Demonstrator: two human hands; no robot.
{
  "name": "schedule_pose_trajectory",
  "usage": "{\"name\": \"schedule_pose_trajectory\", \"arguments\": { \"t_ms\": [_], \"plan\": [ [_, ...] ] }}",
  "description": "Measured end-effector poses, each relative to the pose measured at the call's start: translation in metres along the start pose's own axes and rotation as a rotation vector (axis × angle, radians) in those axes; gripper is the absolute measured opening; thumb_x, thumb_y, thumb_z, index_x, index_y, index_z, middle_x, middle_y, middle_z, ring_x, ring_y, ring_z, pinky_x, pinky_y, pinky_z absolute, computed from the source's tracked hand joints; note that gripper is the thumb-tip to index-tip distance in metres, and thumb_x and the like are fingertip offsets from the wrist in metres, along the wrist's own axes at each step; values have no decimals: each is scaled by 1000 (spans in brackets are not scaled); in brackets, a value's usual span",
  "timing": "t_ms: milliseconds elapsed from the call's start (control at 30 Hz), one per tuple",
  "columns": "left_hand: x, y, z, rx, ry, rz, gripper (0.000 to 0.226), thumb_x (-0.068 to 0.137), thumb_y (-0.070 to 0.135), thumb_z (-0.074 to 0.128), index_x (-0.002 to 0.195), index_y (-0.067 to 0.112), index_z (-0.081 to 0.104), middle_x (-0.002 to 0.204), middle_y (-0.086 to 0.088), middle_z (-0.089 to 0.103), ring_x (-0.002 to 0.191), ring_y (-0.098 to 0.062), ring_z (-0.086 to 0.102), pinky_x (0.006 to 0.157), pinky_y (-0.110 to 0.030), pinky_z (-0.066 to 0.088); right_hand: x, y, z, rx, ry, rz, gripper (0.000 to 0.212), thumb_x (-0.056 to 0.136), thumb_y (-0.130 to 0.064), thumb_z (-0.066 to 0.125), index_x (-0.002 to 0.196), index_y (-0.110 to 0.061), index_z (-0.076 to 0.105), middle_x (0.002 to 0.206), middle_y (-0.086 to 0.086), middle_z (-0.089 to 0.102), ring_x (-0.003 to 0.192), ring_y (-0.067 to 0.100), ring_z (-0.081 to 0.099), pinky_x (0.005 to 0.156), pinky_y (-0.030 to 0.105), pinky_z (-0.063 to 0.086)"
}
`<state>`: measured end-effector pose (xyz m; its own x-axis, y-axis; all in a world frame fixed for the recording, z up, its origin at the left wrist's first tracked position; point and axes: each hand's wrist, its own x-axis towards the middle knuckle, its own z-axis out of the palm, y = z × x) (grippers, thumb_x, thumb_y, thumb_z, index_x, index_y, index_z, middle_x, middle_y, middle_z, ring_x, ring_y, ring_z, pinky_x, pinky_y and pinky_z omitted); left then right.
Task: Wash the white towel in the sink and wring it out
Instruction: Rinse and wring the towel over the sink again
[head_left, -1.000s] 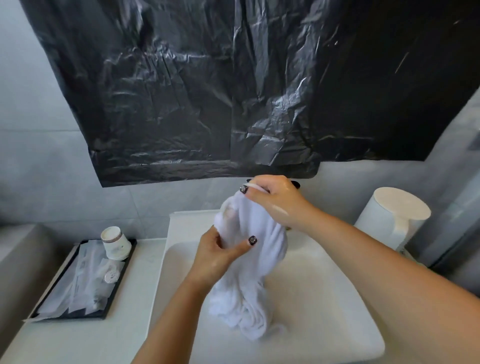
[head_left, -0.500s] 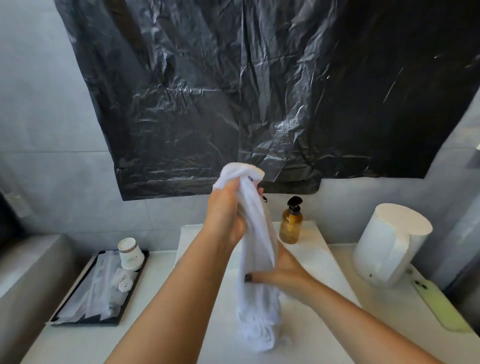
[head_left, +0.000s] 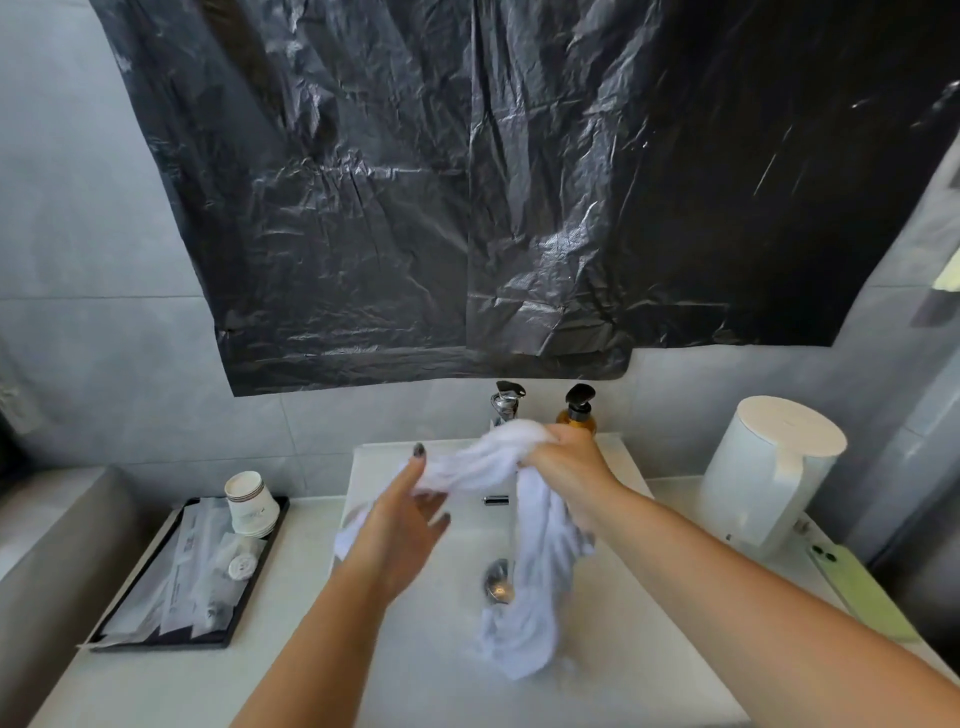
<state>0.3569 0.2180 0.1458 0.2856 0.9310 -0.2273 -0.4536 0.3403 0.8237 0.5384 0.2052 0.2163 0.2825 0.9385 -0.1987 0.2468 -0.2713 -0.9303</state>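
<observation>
The white towel (head_left: 530, 566) is wet and bunched, and it hangs over the white sink (head_left: 639, 670). My right hand (head_left: 566, 462) grips its bunched upper part just in front of the faucet (head_left: 505, 406). From there one length drops to the basin floor beside the drain (head_left: 497, 579). Another length runs left across my left hand (head_left: 402, 527). That hand's fingers are spread and nearly straight, its thumb points up, and the cloth lies between thumb and palm. A corner of the towel shows left of that hand.
An amber pump bottle (head_left: 577, 413) stands behind my right hand. A white cylindrical container (head_left: 769, 478) and a green phone (head_left: 857, 587) are on the counter at the right. On the left, a black tray (head_left: 244, 613) holds paper cups (head_left: 251, 501) and wrapped items. Black plastic sheeting (head_left: 493, 197) covers the wall.
The towel has come down from chest height to just above the basin. My right hand moved up to grip its top, and my left hand let go and dropped lower, now spread.
</observation>
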Motion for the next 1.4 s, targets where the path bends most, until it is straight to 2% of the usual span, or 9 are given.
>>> {"name": "schedule_pose_trajectory", "arguments": {
  "t_ms": [100, 167, 300, 433, 600, 800, 1000, 1167, 1400],
  "plan": [
    [-12, -30, 14, 160, -213, -54, 93, 56, 60, 85, 132, 13, 58, 127, -6, 65, 121, -22, 57, 102, -42, 37, 0, -28, 16, 130, -5, 89, 26, 71, -12, 68, 93, -1, 64, 81, 12, 66, 86, 31, 69, 78, 36, 55],
    [-21, -39, 29, 340, -277, 2, 72, 65, 43, 84, 126, 12, 63, 120, -8, 71, 115, -28, 64, 104, -44, 47, -2, -39, 22, 180, -72, 121, 15, 80, -9, 66, 85, -3, 54, 84, 11, 62, 90, 27, 65, 88, 37, 55],
    [-20, -32, 41, 816, -102, 131, 26, 67, 28, 90, 87, 23, 74, 81, 11, 75, 76, -4, 68, 69, -18, 53, 9, -39, 11, 265, -82, 108, 16, 87, -3, 59, 77, -10, 50, 79, 6, 55, 78, 21, 55, 64, 27, 48],
    [-9, -8, 36, 759, 54, 266, 21, 63, 8, 83, 79, 14, 70, 71, 7, 68, 62, -5, 57, 56, -18, 45, 17, -1, -24, 399, -98, 268, 11, 87, 3, 52, 88, -6, 58, 88, 16, 62, 75, 25, 61, 60, 28, 50],
    [5, 20, 67, 902, 107, 368, 32, 57, 27, 83, 79, 15, 64, 67, 8, 61, 62, -9, 55, 57, -25, 47, 10, 47, -71, 272, -357, 562, 53, 82, -30, 73, 120, 3, 56, 112, 19, 68, 96, 35, 68, 86, 42, 58],
    [11, 38, 88, 538, -30, 333, 29, 50, 15, 73, 78, 14, 64, 69, 0, 62, 63, -16, 59, 53, -23, 46, 7, 55, -48, -214, -318, -54, 92, 66, -26, 90, 142, -31, 37, 138, -8, 46, 124, 13, 46, 92, 25, 42],
    [21, 35, 69, 552, -181, 316, 69, 50, 33, 73, 117, 21, 62, 121, -8, 62, 104, -19, 63, 78, -30, 52, 3, 14, 2, 124, -164, -297, 40, 75, 12, 69, 84, -26, 66, 81, -9, 68, 76, 1, 65, 65, 13, 53],
    [20, 7, 45, 436, -319, 178, 69, 67, 27, 84, 129, 13, 57, 123, -14, 67, 117, -32, 63, 102, -52, 48, 7, -11, 5, 517, -136, -143, 24, 57, -2, 62, 77, -12, 71, 77, 9, 70, 76, 23, 69, 69, 36, 56],
    [31, 6, 54, 571, -362, 68, 55, 59, 29, 88, 109, 13, 71, 103, -8, 75, 103, -25, 70, 92, -39, 55, 27, -19, -4, 755, -179, -63, 25, 59, -11, 61, 82, -2, 64, 78, 15, 62, 78, 27, 66, 72, 37, 55]
  ]
}}
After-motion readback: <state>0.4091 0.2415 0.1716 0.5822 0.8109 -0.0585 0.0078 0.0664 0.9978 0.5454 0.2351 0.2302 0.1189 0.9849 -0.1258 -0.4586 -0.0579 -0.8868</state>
